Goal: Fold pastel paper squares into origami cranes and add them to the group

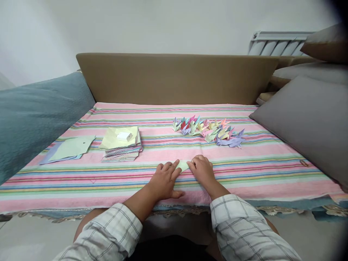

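A small piece of light green paper (183,166), seemingly folded, lies on the striped cloth between my hands. My left hand (165,181) rests flat over its left end, fingers spread and thumb stretched out to the side. At the paper's right end, the curled fingers and thumb of my right hand (203,170) pinch its edge. Beyond my right hand sits a cluster of colourful folded paper cranes (212,129). To the left of my hands is a stack of coloured square paper (119,141), with a small white block (124,136) on top. Much of the green paper is hidden by my fingers.
Loose green and purple sheets (72,148) lie at the far left. The striped cloth (81,181) covers a sofa seat, backed by a brown backrest (174,78). A blue cushion (43,112) stands left, and grey pillows (307,119) are piled right.
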The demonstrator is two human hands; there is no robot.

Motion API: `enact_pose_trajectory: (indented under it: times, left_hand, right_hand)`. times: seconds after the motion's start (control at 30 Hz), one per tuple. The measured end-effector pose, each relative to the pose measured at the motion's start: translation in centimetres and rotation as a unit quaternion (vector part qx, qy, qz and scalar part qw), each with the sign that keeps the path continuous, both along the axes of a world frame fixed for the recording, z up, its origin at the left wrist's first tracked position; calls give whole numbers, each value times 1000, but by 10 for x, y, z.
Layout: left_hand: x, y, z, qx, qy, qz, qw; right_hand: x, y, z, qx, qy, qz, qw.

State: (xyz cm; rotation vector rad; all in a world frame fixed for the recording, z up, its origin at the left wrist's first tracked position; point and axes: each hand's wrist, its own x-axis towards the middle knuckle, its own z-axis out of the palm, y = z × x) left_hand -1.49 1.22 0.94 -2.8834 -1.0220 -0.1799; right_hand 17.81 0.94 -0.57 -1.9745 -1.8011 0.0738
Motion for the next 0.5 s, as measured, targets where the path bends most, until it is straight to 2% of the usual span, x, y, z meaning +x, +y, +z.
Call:
enact_pose_trajectory:
  times: [0.23,0.3,0.37,0.4,0.43,0.5]
  left_hand:
    - [-3,2,-8,9,1,-22,1000]
    - [-3,3,-7,5,1,-21,1000]
    - [-2,3,-7,0,0,-16,1000]
    - [-2,3,-7,-3,0,-14,1000]
    - [-2,3,-6,-6,0,-12,1000]
    - [-1,2,-5,-11,0,-11,1000]
  right_hand:
    - [2,2,0,-16,1,-8,1000]
    - [1,2,0,3,9,-27,1000]
    - [-3,-3,1,59,11,-21,998]
    - [-6,-7,2,94,5,3,996]
    - [-10,-11,2,129,-7,58,990]
    - [-18,-21,2,143,-43,195,969]
